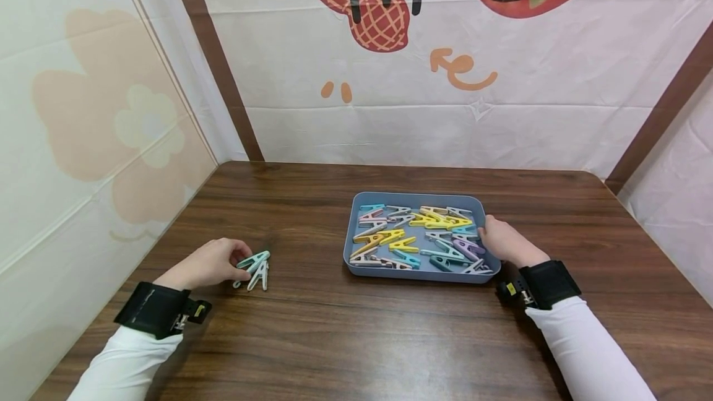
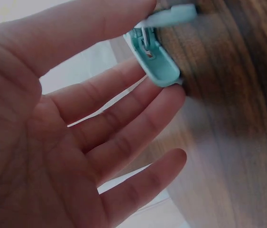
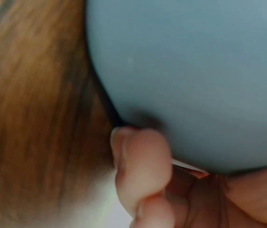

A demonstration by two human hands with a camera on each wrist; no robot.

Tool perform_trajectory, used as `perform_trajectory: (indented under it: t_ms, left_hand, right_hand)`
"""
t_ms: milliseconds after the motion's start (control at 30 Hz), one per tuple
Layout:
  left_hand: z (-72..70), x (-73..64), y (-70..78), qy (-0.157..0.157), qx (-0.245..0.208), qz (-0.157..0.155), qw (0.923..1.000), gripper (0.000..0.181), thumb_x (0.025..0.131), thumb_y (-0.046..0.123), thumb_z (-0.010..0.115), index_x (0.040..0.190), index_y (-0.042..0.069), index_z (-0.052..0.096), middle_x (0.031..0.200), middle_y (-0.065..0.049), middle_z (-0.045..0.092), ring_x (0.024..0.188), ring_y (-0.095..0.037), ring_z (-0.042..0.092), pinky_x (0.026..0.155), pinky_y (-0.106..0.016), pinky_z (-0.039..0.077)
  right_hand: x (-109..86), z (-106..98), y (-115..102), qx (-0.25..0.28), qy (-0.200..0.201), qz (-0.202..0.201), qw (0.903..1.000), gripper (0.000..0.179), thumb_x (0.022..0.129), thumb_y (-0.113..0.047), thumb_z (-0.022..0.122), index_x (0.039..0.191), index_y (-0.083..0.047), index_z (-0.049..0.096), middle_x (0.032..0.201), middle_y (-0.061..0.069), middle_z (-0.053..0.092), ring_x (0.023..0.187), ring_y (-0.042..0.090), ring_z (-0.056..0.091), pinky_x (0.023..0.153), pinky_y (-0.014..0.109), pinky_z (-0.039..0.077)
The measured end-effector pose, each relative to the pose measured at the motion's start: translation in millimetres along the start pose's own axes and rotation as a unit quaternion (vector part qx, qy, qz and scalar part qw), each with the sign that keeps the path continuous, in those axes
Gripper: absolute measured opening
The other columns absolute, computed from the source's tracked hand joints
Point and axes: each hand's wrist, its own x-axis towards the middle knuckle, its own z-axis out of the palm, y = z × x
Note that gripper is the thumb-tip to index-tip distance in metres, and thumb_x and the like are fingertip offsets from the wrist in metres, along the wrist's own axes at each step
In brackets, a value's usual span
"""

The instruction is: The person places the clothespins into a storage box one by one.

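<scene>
At the left of the table, my left hand pinches a teal clothespin between thumb and fingertips. A whitish clothespin shows just beside it, low over the wood. In the left wrist view the clothespin sits at the fingertips, its handle facing the camera, while the lower fingers spread loosely. My right hand grips the right side of a blue-grey tray. From the right wrist, bent fingers press against the tray's outer wall.
Inside the tray lie many clothespins, among them yellow ones, a purple one and teal ones. The brown wooden table reaches back to a white printed curtain. Another curtain borders the left side.
</scene>
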Motion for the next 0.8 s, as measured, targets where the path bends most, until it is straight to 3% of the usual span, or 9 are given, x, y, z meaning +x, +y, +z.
perform_trajectory:
  t_ms: [333, 567, 800]
  left_hand:
    - [3.1, 2.1, 3.0, 0.02, 0.029, -0.001, 0.9994, 0.023, 0.077, 0.016, 0.08, 0.09, 0.004, 0.065, 0.077, 0.001, 0.058, 0.068, -0.013, 0.051, 0.062, -0.035, 0.042]
    - [-1.2, 5.4, 3.7, 0.023, 0.032, -0.004, 0.9992, 0.02, 0.078, 0.011, 0.078, 0.091, 0.002, 0.064, 0.079, -0.001, 0.059, 0.07, -0.015, 0.053, 0.063, -0.036, 0.043]
    - [-15.0, 13.5, 10.1, 0.07, 0.007, -0.007, 0.9975, 0.025, 0.082, 0.01, 0.074, 0.101, -0.002, 0.063, 0.081, -0.003, 0.061, 0.071, -0.017, 0.055, 0.06, -0.034, 0.043]
  right_hand:
    - [-0.7, -0.2, -0.1, -0.002, -0.001, 0.002, 1.0, 0.044, 0.104, -0.01, 0.034, 0.131, 0.024, 0.025, 0.077, 0.013, 0.044, 0.057, 0.021, 0.05, 0.052, 0.034, 0.042]
    - [-2.2, -1.8, -1.0, -0.006, 0.0, 0.01, 0.9999, 0.045, 0.104, -0.01, 0.034, 0.131, 0.024, 0.025, 0.089, 0.021, 0.049, 0.073, 0.026, 0.054, 0.057, 0.035, 0.043]
    - [-0.4, 0.1, -1.1, -0.008, 0.0, 0.014, 0.9999, 0.044, 0.104, -0.01, 0.034, 0.132, 0.024, 0.025, 0.087, 0.019, 0.049, 0.069, 0.025, 0.053, 0.056, 0.035, 0.042]
